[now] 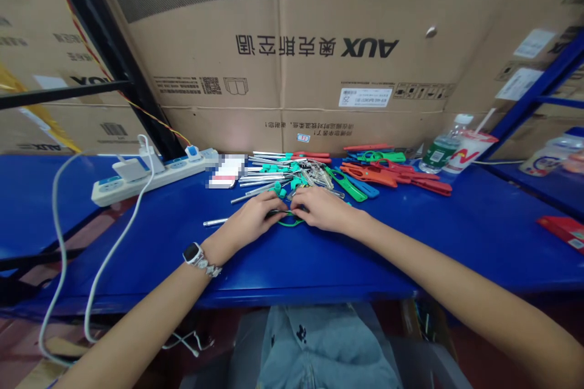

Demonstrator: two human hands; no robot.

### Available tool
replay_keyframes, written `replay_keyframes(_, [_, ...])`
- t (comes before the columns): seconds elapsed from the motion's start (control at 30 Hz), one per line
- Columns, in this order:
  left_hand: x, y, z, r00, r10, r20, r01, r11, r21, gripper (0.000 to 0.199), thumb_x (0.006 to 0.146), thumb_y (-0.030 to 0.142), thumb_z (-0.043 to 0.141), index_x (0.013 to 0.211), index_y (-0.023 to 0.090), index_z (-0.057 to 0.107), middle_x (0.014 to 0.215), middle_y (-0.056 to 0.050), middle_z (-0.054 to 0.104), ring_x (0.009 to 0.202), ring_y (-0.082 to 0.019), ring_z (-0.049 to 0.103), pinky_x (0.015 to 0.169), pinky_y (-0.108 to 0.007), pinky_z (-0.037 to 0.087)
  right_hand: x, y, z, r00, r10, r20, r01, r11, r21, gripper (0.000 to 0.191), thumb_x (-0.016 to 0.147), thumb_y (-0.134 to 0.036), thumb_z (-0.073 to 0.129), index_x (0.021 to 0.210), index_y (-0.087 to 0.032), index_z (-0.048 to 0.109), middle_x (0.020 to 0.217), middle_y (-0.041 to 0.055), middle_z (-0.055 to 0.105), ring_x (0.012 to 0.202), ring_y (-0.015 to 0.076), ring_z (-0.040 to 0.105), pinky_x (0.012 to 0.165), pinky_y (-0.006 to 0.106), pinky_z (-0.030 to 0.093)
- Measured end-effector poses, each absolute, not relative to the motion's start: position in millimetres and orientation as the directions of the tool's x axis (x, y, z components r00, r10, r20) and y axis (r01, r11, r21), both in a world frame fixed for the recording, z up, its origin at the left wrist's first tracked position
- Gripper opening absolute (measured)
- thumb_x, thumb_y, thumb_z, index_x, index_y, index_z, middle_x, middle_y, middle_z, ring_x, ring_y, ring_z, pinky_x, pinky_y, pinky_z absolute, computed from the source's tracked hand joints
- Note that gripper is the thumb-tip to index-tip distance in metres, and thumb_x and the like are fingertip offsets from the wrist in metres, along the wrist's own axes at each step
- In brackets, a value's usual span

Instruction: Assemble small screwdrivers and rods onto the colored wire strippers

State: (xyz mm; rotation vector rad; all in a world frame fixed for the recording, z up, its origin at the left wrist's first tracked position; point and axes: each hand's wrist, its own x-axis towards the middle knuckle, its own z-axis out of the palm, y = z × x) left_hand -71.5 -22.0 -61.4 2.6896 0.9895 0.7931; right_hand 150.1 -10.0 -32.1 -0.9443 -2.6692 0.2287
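My left hand and my right hand meet at the middle of the blue table, fingers pinched close together. Both grip what looks like the green casing of a long-nose lighter, whose rounded green edge shows below the fingertips; the rest is covered by the fingers. A thin metal tube sticks out to the left of my left hand; whether it joins the casing is hidden. Just beyond my hands lies a pile of metal tubes with teal ends. Green and orange-red casings lie to the right of it.
A white power strip with plugs and cables runs along the left. A bottle and a paper cup with a straw stand at the back right. A red packet lies at the right edge. Large cardboard walls the back.
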Motion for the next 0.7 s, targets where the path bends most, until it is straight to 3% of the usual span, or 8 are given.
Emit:
replay_keyframes(0.17, [-74.2,-20.3,-63.9,0.560,0.722,0.406,0.555,-0.691,0.463,0.011,0.096,0.029,0.062,0.096,0.019,0.065,0.093,-0.004,0.066,0.085,-0.019,0.064,0.077,-0.034,0.054,150.2,-14.2,-36.0,-0.711,0.654,0.258,0.588,0.754,-0.293,0.009,0.092,-0.011,0.062,0.091,-0.017,0.069,0.094,0.0067,0.069,0.089,0.0191,0.061,0.079,0.031,0.042])
replay_keyframes(0.33, [-73.0,-20.5,-65.5,0.544,0.736,0.402,0.544,-0.675,0.499,0.015,0.096,0.032,0.061,0.094,0.018,0.064,0.089,-0.004,0.066,0.079,-0.018,0.062,0.073,-0.032,0.053,152.8,-13.8,-42.3,-0.682,0.663,0.309,0.554,0.744,-0.375,0.007,0.090,-0.012,0.064,0.090,-0.017,0.069,0.092,0.0045,0.068,0.083,0.0159,0.060,0.078,0.029,0.042])
replay_keyframes(0.47, [-74.0,-23.7,-59.9,0.588,0.695,0.414,0.543,-0.718,0.435,0.016,0.099,0.031,0.058,0.092,0.019,0.066,0.090,-0.004,0.065,0.082,-0.018,0.063,0.074,-0.032,0.053,155.2,-11.0,-45.5,-0.669,0.669,0.324,0.515,0.731,-0.447,0.007,0.089,-0.012,0.067,0.086,-0.017,0.071,0.088,0.0036,0.068,0.081,0.0155,0.061,0.078,0.029,0.044])
replay_keyframes(0.7, [-80.2,-25.6,-57.9,0.649,0.606,0.460,0.548,-0.792,0.269,0.023,0.104,0.026,0.050,0.101,0.021,0.072,0.094,-0.006,0.068,0.084,-0.018,0.066,0.076,-0.032,0.055,156.1,-7.4,-45.4,-0.712,0.621,0.327,0.501,0.777,-0.383,0.012,0.090,-0.010,0.063,0.088,-0.016,0.073,0.090,0.0057,0.069,0.085,0.0167,0.062,0.081,0.030,0.045])
